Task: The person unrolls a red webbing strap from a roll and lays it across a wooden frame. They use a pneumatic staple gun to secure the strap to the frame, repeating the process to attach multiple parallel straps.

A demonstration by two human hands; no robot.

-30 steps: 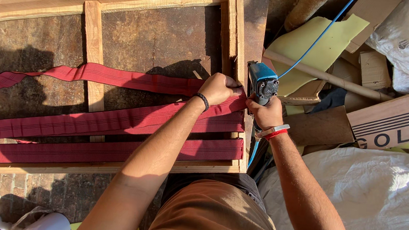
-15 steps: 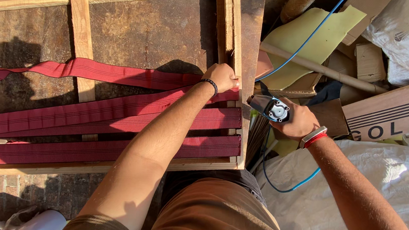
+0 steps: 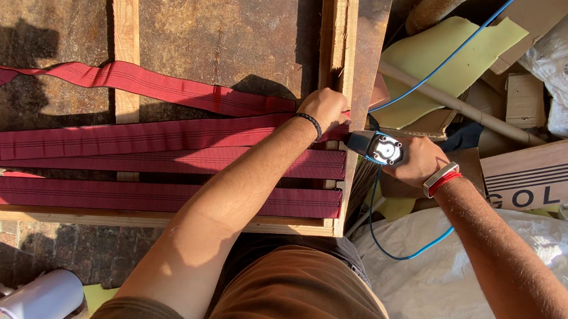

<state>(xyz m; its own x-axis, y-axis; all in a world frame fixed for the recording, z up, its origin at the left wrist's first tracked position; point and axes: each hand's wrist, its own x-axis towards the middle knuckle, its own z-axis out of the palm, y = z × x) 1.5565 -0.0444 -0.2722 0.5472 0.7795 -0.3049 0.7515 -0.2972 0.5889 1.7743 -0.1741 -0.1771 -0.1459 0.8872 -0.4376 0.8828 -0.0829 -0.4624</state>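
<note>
Frame (image 3: 346, 37) timber looks stiff and heavy, best gripped at its rails. Webbing (image 3: 165, 144), soft and limp, is stretched across it and pinched at its end on the right rail by the left hand (image 3: 325, 108). The stapler (image 3: 377, 147) is clasped by the right hand (image 3: 417, 161), now nearer the rail than half a second ago.

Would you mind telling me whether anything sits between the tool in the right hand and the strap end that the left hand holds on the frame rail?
Nothing visible does. The right hand holds the stapler-like tool with its nose just beside the wooden frame rail, where the left hand pins the red strap. The blue hose trails away behind the tool.
</note>
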